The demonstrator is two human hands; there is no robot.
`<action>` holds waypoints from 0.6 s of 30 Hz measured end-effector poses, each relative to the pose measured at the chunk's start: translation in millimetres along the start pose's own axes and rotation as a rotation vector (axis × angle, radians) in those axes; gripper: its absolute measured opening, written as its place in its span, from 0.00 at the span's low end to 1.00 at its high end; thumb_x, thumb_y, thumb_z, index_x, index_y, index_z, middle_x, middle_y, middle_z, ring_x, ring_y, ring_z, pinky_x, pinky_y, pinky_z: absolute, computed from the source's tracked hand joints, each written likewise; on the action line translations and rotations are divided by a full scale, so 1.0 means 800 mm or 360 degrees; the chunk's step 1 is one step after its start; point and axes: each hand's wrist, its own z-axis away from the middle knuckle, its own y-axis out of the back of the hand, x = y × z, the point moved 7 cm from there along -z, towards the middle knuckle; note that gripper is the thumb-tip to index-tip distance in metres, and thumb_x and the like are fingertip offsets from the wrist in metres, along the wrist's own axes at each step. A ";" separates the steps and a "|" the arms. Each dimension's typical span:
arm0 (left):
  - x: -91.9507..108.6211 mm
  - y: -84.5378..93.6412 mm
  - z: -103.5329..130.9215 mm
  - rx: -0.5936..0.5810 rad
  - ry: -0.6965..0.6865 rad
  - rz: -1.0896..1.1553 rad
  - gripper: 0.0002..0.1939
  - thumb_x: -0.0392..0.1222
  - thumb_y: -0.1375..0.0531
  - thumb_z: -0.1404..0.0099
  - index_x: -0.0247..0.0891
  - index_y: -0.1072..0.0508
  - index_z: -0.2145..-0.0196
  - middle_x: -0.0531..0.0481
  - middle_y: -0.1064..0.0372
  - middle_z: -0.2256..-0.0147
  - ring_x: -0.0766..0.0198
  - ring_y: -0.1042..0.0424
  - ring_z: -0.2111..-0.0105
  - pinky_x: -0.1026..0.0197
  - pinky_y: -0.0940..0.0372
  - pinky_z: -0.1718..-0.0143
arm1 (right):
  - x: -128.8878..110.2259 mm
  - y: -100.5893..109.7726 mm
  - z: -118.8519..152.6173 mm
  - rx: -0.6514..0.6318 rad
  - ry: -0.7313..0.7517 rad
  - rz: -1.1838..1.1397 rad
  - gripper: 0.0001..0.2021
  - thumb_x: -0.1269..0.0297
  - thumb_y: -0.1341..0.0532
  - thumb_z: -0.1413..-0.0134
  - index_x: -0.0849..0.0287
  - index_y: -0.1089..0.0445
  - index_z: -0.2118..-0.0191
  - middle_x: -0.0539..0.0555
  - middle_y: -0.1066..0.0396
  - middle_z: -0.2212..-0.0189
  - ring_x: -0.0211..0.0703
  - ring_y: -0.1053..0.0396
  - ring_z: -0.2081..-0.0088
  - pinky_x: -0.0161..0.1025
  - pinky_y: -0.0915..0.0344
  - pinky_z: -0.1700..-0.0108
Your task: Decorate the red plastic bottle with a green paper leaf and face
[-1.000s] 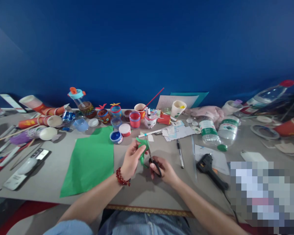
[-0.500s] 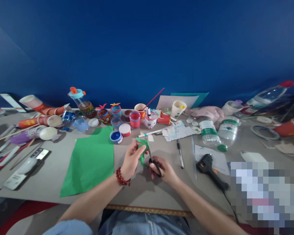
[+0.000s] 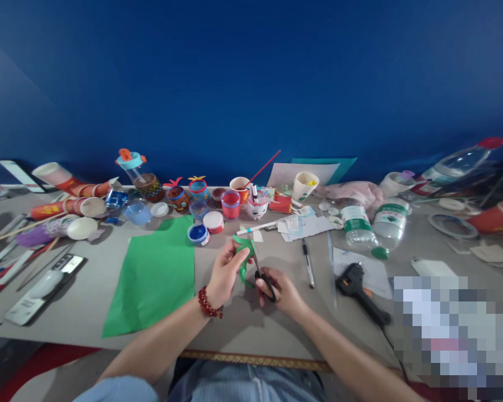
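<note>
So, off to the left of my left grip there's a big green sheet (image 3: 159,276) lying flat on the tabletop (image 3: 251,332). Looks like light, bendy paper, so I'd lift it by an edge or it'll probably crease.

My left grip (image 3: 224,276) is pinched on a small green paper piece (image 3: 245,244), thumb on top, with a curled bit hanging just below. Guessing it weighs basically nothing and is soft enough to flop or tear, so a light pinch near the edge, well away from the blades, seems best.

Just right of that are the scissors (image 3: 259,271), blades angled up against the paper; can't tell if they're biting into it. Those feel like the stiff, heavier item, and the black handles are the only sane place to hold. My right grip (image 3: 283,293) is wrapped around them.

Near its right side lies a pen (image 3: 308,265), then a black glue gun (image 3: 360,293) further out.
</note>
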 end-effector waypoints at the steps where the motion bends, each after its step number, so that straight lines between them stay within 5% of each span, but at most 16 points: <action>1: 0.000 0.000 0.000 0.0000 0.0001 0.0002 0.09 0.44 0.35 0.42 0.37 0.30 0.68 0.55 0.31 0.71 0.69 0.31 0.72 0.66 0.36 0.66 | 0.000 0.000 0.000 0.0001 -0.0003 0.0001 0.26 0.35 0.45 0.47 0.56 0.43 0.75 0.47 0.35 0.86 0.37 0.37 0.84 0.33 0.46 0.79; 12: 0.001 0.000 -0.001 -0.0037 -0.0041 -0.0027 0.08 0.42 0.36 0.40 0.37 0.29 0.66 0.54 0.29 0.70 0.69 0.31 0.71 0.66 0.36 0.65 | -0.002 0.005 0.000 0.0102 -0.0016 0.0047 0.24 0.39 0.43 0.47 0.55 0.42 0.77 0.47 0.36 0.89 0.37 0.38 0.85 0.33 0.47 0.80; 18: 0.002 -0.003 -0.004 -0.0075 0.0046 -0.0022 0.09 0.43 0.36 0.41 0.36 0.31 0.67 0.53 0.28 0.71 0.67 0.29 0.72 0.63 0.34 0.66 | -0.002 0.042 -0.007 0.0377 -0.0056 0.0411 0.18 0.47 0.42 0.47 0.55 0.42 0.77 0.49 0.31 0.84 0.40 0.35 0.81 0.33 0.44 0.76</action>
